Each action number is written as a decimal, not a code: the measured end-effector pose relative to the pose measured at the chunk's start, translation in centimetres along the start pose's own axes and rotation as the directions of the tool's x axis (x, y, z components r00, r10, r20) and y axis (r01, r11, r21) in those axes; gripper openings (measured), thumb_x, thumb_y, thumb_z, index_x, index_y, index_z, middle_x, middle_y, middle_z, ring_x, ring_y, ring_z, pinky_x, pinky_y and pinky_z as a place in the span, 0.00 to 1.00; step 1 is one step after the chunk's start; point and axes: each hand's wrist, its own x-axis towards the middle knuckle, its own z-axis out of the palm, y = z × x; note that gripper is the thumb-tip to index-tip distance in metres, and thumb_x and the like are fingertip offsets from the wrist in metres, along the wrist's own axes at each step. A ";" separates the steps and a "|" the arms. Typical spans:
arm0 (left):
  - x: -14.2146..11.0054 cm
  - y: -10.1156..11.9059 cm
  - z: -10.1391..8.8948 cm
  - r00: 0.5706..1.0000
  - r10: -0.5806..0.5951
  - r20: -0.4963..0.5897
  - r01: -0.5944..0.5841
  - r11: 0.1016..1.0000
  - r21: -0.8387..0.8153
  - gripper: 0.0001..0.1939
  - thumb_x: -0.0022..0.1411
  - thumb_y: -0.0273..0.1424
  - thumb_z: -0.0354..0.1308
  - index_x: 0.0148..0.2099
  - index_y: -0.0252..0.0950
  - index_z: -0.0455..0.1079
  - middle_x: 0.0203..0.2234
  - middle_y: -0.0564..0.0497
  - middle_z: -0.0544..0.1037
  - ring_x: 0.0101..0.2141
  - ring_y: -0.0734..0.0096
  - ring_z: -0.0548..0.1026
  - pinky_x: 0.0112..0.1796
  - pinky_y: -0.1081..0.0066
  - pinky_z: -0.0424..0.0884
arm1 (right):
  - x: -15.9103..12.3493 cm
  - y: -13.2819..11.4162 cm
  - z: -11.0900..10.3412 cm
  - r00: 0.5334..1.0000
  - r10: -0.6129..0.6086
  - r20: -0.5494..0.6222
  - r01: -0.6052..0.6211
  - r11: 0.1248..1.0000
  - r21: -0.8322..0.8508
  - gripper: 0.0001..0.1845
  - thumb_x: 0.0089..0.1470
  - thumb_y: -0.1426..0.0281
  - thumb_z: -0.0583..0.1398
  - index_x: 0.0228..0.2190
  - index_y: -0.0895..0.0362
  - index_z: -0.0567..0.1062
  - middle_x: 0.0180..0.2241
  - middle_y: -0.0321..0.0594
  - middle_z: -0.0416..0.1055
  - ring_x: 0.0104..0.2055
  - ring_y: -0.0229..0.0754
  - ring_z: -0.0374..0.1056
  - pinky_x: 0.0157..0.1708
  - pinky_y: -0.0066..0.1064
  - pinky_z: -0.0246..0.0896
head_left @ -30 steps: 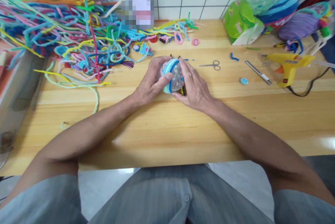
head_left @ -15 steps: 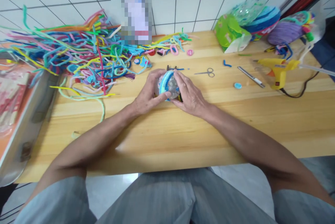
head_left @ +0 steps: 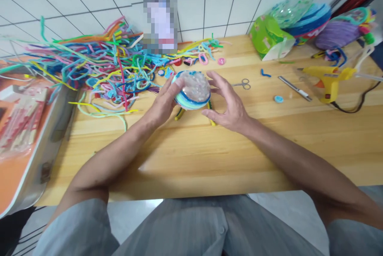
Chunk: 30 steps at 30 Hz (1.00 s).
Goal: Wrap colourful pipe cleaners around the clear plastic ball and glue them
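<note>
Gripping round piece (head_left: 196,89) in left hand (head_left: 164,101) | holding right hand (head_left: 231,104) open, empty, alongside | seems part-done: banded at rim, bare on top

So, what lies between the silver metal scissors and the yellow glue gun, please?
The head view shows a bent blue strip, a pale-blue disc and a slim grey-white tool.

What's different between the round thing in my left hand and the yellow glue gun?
The round thing has a shiny, clear-looking middle; the glue gun is pistol-shaped and yellow. The round thing has blue and pale green bands around it, while the glue gun has a dark cord. The round thing is held in your left hand, whereas the glue gun rests on the table.
</note>
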 end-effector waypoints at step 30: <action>-0.4 -2.4 -1.5 0.922 0.350 0.166 -0.386 0.795 0.468 0.46 0.59 0.54 0.77 0.73 0.47 0.66 0.65 0.41 0.74 0.67 0.42 0.73 0.70 0.40 0.71 | -0.2 -0.1 -5.6 0.756 0.620 -0.209 -0.598 0.784 0.166 0.11 0.51 0.73 0.59 0.29 0.54 0.82 0.22 0.32 0.75 0.26 0.37 0.71 0.30 0.29 0.65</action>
